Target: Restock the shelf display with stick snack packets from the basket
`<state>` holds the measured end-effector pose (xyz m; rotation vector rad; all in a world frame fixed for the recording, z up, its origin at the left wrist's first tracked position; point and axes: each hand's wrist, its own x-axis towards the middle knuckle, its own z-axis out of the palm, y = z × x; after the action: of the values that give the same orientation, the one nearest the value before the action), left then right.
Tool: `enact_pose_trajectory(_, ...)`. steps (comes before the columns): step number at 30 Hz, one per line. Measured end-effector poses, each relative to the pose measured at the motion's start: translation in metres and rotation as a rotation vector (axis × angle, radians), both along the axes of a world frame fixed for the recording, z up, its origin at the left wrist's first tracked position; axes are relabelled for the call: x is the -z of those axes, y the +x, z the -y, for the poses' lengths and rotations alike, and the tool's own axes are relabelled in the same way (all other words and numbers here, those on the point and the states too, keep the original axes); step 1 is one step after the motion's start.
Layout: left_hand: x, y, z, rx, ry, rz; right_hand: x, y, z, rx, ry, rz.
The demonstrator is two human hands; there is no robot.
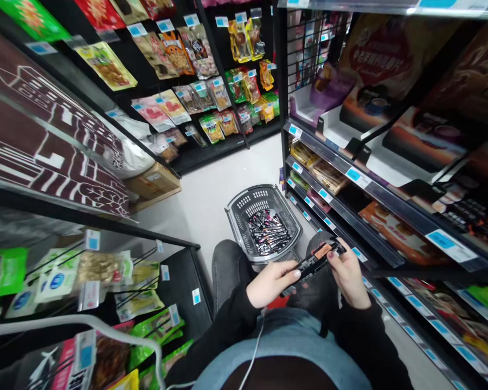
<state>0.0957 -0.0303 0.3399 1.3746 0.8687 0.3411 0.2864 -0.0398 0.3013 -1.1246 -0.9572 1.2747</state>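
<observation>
Both hands sit close to the camera, over the knees, and they share one small black packet [314, 261]. Left hand [271, 283] pinches its lower end, and right hand [348, 272] grips the upper end with the orange label. Holding it well means keeping it flat and steady, with fingers off the label. Just past the knees, a grey basket [236, 208] stands on the floor, and many more packets [268, 233] like this one lie piled inside. Shelves [374, 189] with snack bags stand on both sides.
</observation>
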Motion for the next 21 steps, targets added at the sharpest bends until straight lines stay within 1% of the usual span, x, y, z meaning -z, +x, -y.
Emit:
enact_pose_trajectory(2,0.003,0.002,0.002,0.055,-0.154,0.088,-0.003,-0.003,0.0,-0.075,-0.009,-0.005)
enact_pose_trajectory(3,0.005,0.004,0.003,0.054,-0.207,0.121,-0.005,-0.006,0.0,-0.09,-0.019,-0.013)
enact_pose_trajectory(4,0.009,0.006,0.004,0.025,-0.222,0.147,-0.005,-0.01,0.001,-0.085,-0.03,-0.02)
enact_pose_trajectory(5,0.013,0.008,0.006,-0.031,-0.199,0.167,-0.005,-0.016,0.001,-0.07,-0.04,-0.019)
enact_pose_trajectory(8,0.027,0.015,0.008,-0.241,-0.028,0.21,0.002,-0.033,0.004,-0.043,-0.051,0.054)
enact_pose_trajectory(9,0.03,0.017,0.008,-0.281,0.001,0.219,0.006,-0.038,0.005,-0.036,-0.049,0.092)
enact_pose_trajectory(11,0.034,0.017,0.009,-0.298,-0.002,0.216,0.013,-0.043,0.006,-0.006,-0.037,0.184)
enact_pose_trajectory(12,0.034,0.015,0.008,-0.319,0.015,0.192,0.016,-0.043,0.007,0.018,-0.025,0.234)
enact_pose_trajectory(13,0.032,0.012,0.007,-0.371,0.067,0.155,0.017,-0.043,0.007,0.037,-0.006,0.283)
enact_pose_trajectory(14,0.029,0.008,0.006,-0.447,0.153,0.113,0.016,-0.041,0.007,0.034,0.018,0.334)
enact_pose_trajectory(15,0.025,0.003,0.003,-0.519,0.257,0.076,0.014,-0.039,0.006,0.001,0.046,0.388)
enact_pose_trajectory(16,0.019,-0.002,0.0,-0.561,0.352,0.054,0.01,-0.037,0.006,-0.065,0.077,0.442)
enact_pose_trajectory(17,0.013,-0.008,-0.003,-0.545,0.414,0.048,0.007,-0.036,0.005,-0.155,0.11,0.494)
enact_pose_trajectory(18,0.007,-0.014,-0.007,-0.471,0.44,0.05,0.003,-0.035,0.005,-0.254,0.142,0.546)
enact_pose_trajectory(20,-0.005,-0.023,-0.015,-0.25,0.442,0.033,-0.004,-0.036,0.004,-0.408,0.201,0.648)
enact_pose_trajectory(21,-0.009,-0.027,-0.019,-0.167,0.456,0.008,-0.006,-0.038,0.003,-0.448,0.226,0.692)
